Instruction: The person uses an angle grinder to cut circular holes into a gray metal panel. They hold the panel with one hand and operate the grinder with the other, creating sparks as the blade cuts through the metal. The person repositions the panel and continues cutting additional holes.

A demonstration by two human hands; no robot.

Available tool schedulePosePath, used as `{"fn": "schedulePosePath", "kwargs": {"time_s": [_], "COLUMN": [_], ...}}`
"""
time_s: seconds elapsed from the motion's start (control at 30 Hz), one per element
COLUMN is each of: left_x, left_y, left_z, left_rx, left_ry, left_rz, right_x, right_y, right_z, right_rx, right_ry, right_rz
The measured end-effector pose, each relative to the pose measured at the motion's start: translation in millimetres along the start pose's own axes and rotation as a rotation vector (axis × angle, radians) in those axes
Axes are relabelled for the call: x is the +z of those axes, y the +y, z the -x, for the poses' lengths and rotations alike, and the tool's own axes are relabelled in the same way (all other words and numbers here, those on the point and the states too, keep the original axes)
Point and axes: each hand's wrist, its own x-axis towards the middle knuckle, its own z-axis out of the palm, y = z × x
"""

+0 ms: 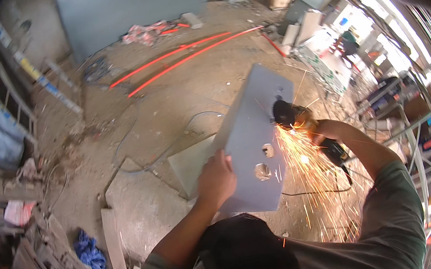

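A long grey metal panel (247,141), box-like with folded sides, stands tilted in front of me. Two rough holes and several small ones pierce its face. My left hand (216,181) is closed on its left edge and steadies it. In my right hand (329,130) is a yellow and black angle grinder (304,117), gripped round its body. Its dark disc guard (282,113) is at the panel's right edge, and a stream of orange sparks (304,158) sprays down toward me. The exact contact of the disc is hidden by the guard and glare.
Orange-red pipes (178,65) lie on the dusty floor ahead. A grey cable (160,156) winds across at left, near flat boards (145,199). Rubble and a blue cloth (89,251) lie lower left. A ladder (35,69) leans at left; metal scaffolding (413,131) stands right. Another person (347,44) is far right.
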Motion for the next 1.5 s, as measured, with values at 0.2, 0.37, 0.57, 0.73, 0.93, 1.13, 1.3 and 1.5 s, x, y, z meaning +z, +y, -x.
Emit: {"fn": "schedulePosePath", "kwargs": {"time_s": [0.2,0.37,0.57,0.73,0.93,1.13,1.3,1.5], "left_x": [11.9,11.0,5.9,7.7,5.3,-1.8,-4.1,-3.0], "left_y": [-7.8,-4.7,-1.6,-0.6,-8.6,4.7,9.3,8.2], "left_z": [4.0,10.6,12.6,7.2,-2.2,-7.6,-2.6,-1.8], "left_rx": [0.056,0.014,-0.009,-0.035,-0.02,-0.067,-0.06,-0.047], "left_ry": [0.051,0.095,0.032,0.015,-0.018,-0.064,-0.096,-0.08], "left_rz": [-0.037,-0.024,0.026,0.013,0.035,-0.004,0.002,-0.012], "right_x": [-4.2,-13.4,-21.1,-9.9,19.4,13.9,18.8,15.4], "right_y": [14.5,20.3,38.3,42.5,-0.9,-4.9,0.2,5.6], "right_z": [-15.8,-23.1,-34.9,-16.0,27.3,31.1,24.3,15.0], "right_rx": [0.087,0.014,-0.027,-0.045,-0.067,0.028,0.049,0.092], "right_ry": [-0.029,-0.08,-0.068,-0.117,0.134,0.112,0.086,0.053], "right_rz": [-0.129,-0.063,-0.071,-0.218,-0.34,-0.237,-0.22,-0.201]}}
